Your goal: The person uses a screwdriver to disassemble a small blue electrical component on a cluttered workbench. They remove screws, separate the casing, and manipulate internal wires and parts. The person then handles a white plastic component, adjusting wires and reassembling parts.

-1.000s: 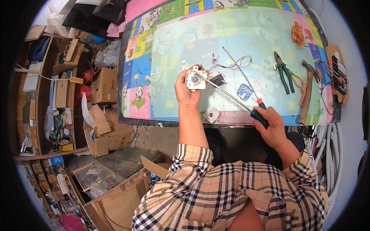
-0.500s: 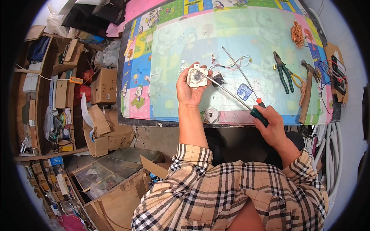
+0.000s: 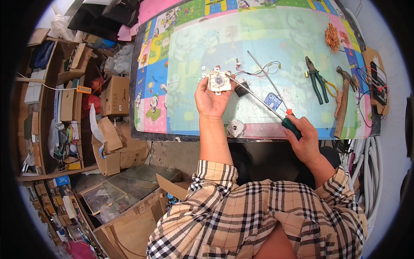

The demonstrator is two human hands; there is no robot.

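My left hand (image 3: 212, 101) is wrapped round a white plastic housing (image 3: 219, 80) with a round, shiny middle, tilted toward me above the table. In my right hand (image 3: 303, 137) is the dark green handle of a long screwdriver (image 3: 261, 102). Its shaft slants up and left, and the tip meets or nearly meets the housing's right edge. Beyond it lies a second long screwdriver (image 3: 267, 77) with a red-ended handle, partly behind my right hand. Close to my left fingers sits a small black part (image 3: 242, 88) near thin wires (image 3: 258, 71). A blue piece (image 3: 272, 102) rests under the shaft.
A round white part (image 3: 235, 128) lies at the table's near edge. On the right are green-handled pliers (image 3: 317, 82), a hammer (image 3: 343, 101) and a copper wire bundle (image 3: 332, 38). A meter with leads (image 3: 379, 84) stands beyond. Shelves and cardboard boxes (image 3: 116, 96) fill the left side.
The housing has turned in my left hand and dropped slightly. The screwdriver tip has shifted from over its middle to its right edge, while my right hand has moved a little.
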